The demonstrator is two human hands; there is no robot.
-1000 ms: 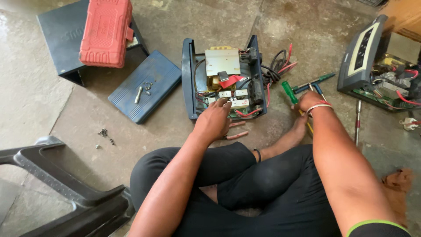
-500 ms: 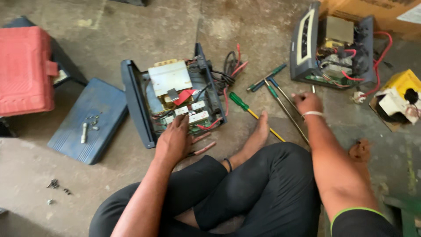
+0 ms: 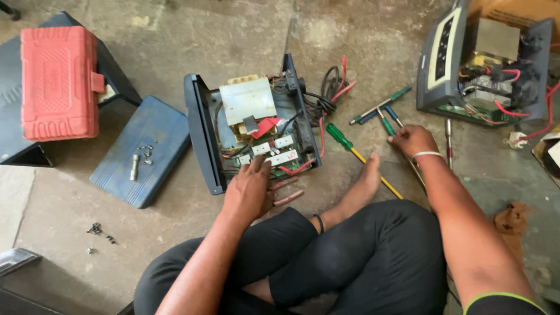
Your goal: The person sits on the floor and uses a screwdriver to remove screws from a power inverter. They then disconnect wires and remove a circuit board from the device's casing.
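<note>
a cluster of green- and blue-handled screwdrivers (image 3: 382, 111) lies on the concrete floor (image 3: 175, 245), shafts running back toward the right hand (image 3: 413, 140), whose fingers rest curled on them, grip unclear. the left hand (image 3: 249, 189) lies flat, fingers loose, on the near edge of the opened electrical unit (image 3: 251, 128), farther from the tools.

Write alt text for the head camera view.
A person sits cross-legged on a concrete floor, left hand resting on the circuit board of an opened electrical unit, right hand reaching among screwdrivers. A red case, a blue cover with screws and a second opened unit lie around.
</note>
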